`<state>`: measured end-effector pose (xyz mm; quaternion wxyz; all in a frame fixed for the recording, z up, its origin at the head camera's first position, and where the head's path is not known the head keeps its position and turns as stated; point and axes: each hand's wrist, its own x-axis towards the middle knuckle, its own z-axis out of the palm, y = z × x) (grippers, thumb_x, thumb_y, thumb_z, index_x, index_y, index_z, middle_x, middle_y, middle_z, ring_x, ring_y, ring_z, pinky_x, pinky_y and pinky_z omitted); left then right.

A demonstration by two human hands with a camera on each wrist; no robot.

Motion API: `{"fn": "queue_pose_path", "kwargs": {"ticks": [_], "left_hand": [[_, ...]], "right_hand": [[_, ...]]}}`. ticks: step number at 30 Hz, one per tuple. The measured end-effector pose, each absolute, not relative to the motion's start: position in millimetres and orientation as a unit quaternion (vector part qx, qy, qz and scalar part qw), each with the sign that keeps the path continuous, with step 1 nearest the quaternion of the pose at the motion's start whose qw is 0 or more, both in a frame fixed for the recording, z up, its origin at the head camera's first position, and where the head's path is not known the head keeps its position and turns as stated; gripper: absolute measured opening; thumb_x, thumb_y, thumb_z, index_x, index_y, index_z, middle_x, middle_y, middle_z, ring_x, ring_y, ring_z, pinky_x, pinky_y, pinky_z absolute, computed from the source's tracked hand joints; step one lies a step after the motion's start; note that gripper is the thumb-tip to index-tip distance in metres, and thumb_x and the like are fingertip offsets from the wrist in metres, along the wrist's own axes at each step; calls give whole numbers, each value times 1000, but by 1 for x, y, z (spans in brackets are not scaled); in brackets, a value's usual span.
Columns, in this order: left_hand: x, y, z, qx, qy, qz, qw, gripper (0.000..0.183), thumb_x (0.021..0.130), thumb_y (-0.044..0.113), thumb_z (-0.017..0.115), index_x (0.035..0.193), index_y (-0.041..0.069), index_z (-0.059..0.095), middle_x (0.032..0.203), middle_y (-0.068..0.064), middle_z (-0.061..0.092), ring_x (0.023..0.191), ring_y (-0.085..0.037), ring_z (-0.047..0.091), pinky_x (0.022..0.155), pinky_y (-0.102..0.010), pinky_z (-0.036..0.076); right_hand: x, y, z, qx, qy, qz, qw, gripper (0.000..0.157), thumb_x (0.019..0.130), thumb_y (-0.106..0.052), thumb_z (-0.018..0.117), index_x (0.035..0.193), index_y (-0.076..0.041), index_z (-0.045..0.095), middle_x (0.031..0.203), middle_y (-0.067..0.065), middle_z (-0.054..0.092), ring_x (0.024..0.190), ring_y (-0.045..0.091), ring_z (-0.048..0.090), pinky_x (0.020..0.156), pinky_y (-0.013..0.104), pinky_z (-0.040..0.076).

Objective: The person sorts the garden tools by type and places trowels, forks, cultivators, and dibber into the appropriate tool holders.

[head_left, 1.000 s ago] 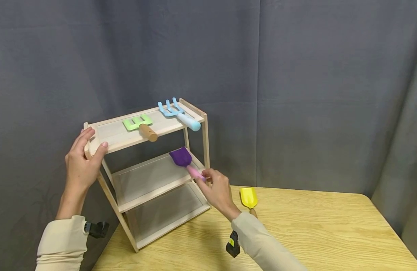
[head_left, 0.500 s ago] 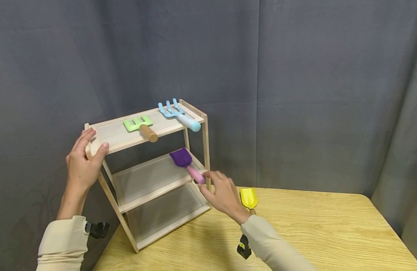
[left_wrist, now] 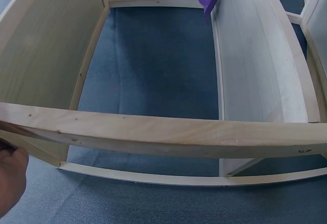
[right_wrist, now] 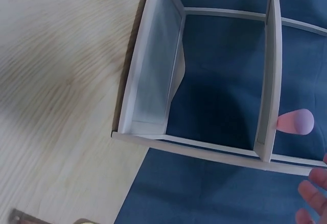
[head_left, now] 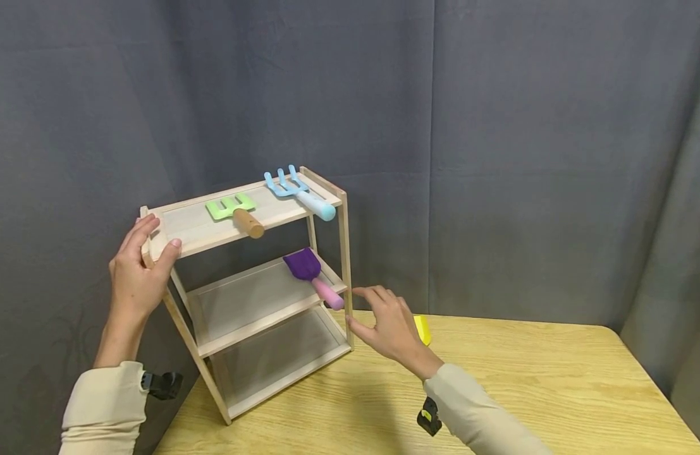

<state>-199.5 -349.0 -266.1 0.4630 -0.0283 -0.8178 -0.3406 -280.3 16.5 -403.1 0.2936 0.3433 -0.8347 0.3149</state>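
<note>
My left hand (head_left: 135, 272) holds the upper left end of a small three-tier wooden shelf (head_left: 241, 309), thumb at the front edge and fingers over the end. A toy shovel (head_left: 303, 264) with a purple blade and pink handle lies on the middle tier; its handle end (right_wrist: 297, 122) juts past the front edge. Just right of the shelf's front right post is my right hand (head_left: 392, 328), fingers spread and holding nothing, apart from the shovel. On the top tier lie a green toy rake (head_left: 231, 207) with a wooden handle and a blue toy rake (head_left: 304, 194).
A yellow toy shovel (head_left: 422, 330) lies on the wood-grain table (head_left: 543, 392) behind my right hand, mostly hidden by it. Grey curtains (head_left: 526, 158) hang close behind the table. The shelf's bottom tier (head_left: 281, 360) sits low over the table's left side.
My right hand has let go of the purple shovel's pink handle and drawn back to the right, now covering more of the yellow shovel. The shovel stays on the middle tier. My left hand stays put.
</note>
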Motion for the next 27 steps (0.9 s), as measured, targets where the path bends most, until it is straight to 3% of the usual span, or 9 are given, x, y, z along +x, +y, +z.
{"fn": "queue_pose_path", "kwargs": {"ticks": [27], "left_hand": [[-198,-348,-265,-34,-820,-329,467,48,88,17,66,131,-2,58,140,-14,51,135,-19,38,110,-31,26]], "right_hand": [[-268,72,-412,316,-840,317,306,41,80,-30,74,117,-11,67,111,2,65,100,23,61,77,43,46]]}}
